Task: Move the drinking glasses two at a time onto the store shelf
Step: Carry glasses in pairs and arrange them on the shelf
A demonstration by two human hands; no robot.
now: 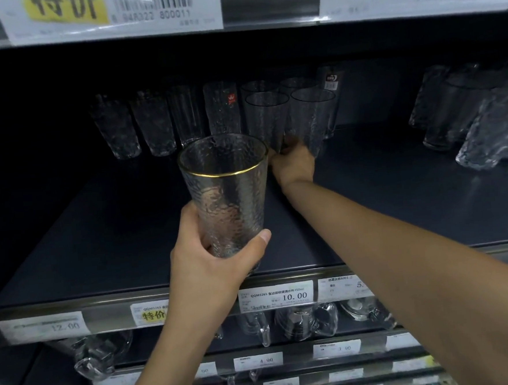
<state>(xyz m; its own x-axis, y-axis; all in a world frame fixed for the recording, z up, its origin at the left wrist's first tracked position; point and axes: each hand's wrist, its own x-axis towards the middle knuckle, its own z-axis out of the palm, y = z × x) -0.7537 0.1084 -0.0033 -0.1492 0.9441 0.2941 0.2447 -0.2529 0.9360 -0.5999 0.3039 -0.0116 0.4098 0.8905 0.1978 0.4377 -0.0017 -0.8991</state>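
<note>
A shop's glassware aisle is shown: dark shelving (99,233) is stacked in tiers, and price labels (276,299) printed "10.00", "12.00" and "4.90" are clipped along the shelf edges below the fingers (190,219) of the left hand (215,264). High above the fingers (288,143) of the right hand (293,164) a barcoded tag (114,12) with a yellow patch is hung. Matching tumblers (151,124) are lined up in rows beside and beyond those fingers.

A row of glasses (151,124) stands at the back of the shelf (383,213), upper middle of the frame; another group of glasses (476,122) stands at the right edge. In the centre, before the row, the left hand (215,264) holds a glass (229,194); the right hand (293,165) is behind it, at the row's foot.
</note>
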